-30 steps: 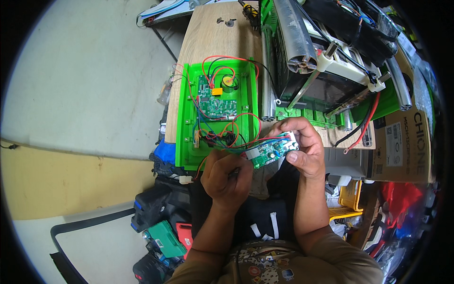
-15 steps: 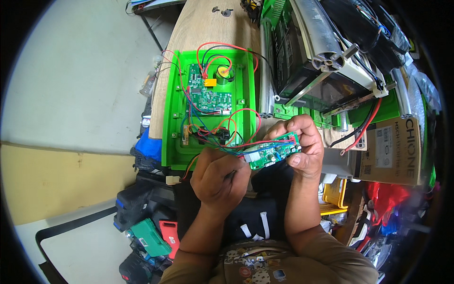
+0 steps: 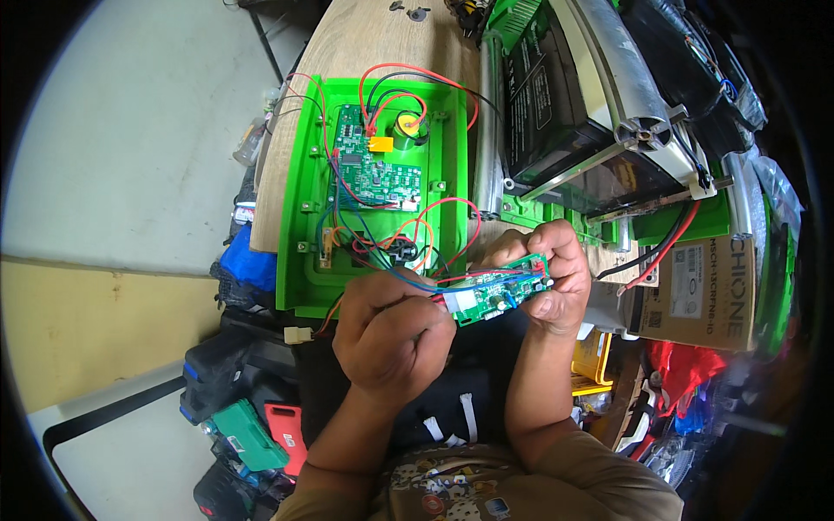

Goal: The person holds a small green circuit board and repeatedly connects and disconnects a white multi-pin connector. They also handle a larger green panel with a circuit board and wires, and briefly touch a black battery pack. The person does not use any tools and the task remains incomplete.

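Note:
My right hand (image 3: pixel 560 282) holds a small green circuit board (image 3: pixel 497 302) by its far right end, between thumb and fingers. My left hand (image 3: pixel 393 334) is closed at the board's left end, gripping short wires (image 3: pixel 438 300) that run to a white connector (image 3: pixel 461 300) on the board. Its fingertips are partly hidden. Blue and red wires stretch from the board's right end over the left hand's knuckles to an open green housing (image 3: pixel 291 260). Inside that housing lies a larger green circuit board (image 3: pixel 382 182) with a yellow-topped cylinder (image 3: pixel 406 126) beside it.
A big black battery (image 3: pixel 556 104) in a metal-tube frame stands to the right, with red and black cables (image 3: pixel 665 243) hanging from it. Below is a cardboard box (image 3: pixel 695 295). A loose white plug (image 3: pixel 298 335) dangles at the housing's near edge. Tool cases (image 3: pixel 248 438) lie lower left.
The view has shifted slightly, moving the housing and wooden table leftward. My left hand sits a little farther left and lower, and the board is slightly lower. Both grips look the same.

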Demonstrator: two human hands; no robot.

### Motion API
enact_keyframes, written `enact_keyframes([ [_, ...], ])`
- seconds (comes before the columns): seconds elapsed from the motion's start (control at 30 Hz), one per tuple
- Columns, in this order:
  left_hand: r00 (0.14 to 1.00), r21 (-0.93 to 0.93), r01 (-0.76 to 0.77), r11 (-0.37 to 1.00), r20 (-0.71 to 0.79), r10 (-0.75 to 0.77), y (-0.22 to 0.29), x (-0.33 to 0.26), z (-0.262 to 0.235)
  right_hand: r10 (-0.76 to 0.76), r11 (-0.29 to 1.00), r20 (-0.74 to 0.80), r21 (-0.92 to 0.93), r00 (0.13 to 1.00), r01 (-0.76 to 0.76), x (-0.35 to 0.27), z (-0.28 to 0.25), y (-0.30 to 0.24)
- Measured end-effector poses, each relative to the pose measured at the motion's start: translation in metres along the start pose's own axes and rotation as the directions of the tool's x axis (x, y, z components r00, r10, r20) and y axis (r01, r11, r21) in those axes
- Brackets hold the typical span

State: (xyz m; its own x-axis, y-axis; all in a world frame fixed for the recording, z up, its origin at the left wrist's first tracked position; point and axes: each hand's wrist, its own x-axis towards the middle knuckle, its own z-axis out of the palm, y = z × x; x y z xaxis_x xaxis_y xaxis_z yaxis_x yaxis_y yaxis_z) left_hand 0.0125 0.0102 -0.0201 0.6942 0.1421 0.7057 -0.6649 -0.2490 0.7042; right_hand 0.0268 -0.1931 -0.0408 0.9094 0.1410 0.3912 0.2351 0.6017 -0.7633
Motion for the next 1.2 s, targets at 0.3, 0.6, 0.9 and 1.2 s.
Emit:
enact_keyframes([
  [0.3, 0.999, -0.063, -0.007, 0.998, 0.036, 0.010, -0.0027, -0.0007, -0.0024, -0.006, 1.000, 0.030, 0.019, 1.000, 0.006, 0.0018, -0.0012, 0.0013],
  [0.6, 0.999, -0.058, -0.007, 0.998, 0.048, 0.010, -0.0024, 0.0005, -0.0037, -0.012, 0.999, 0.025, 0.049, 1.000, 0.010, 0.0025, -0.0008, 0.0030],
  [0.9, 0.999, -0.059, 0.006, 0.998, 0.054, -0.003, -0.0015, 0.0005, -0.0044, -0.010, 0.998, 0.042, 0.063, 0.999, 0.008, 0.0032, -0.0015, 0.0023],
  [1.2, 0.998, -0.054, -0.009, 0.999, 0.062, 0.012, -0.0033, 0.0004, -0.0045, -0.019, 0.999, 0.046, 0.049, 0.999, 0.017, 0.0026, -0.0023, 0.0024],
])
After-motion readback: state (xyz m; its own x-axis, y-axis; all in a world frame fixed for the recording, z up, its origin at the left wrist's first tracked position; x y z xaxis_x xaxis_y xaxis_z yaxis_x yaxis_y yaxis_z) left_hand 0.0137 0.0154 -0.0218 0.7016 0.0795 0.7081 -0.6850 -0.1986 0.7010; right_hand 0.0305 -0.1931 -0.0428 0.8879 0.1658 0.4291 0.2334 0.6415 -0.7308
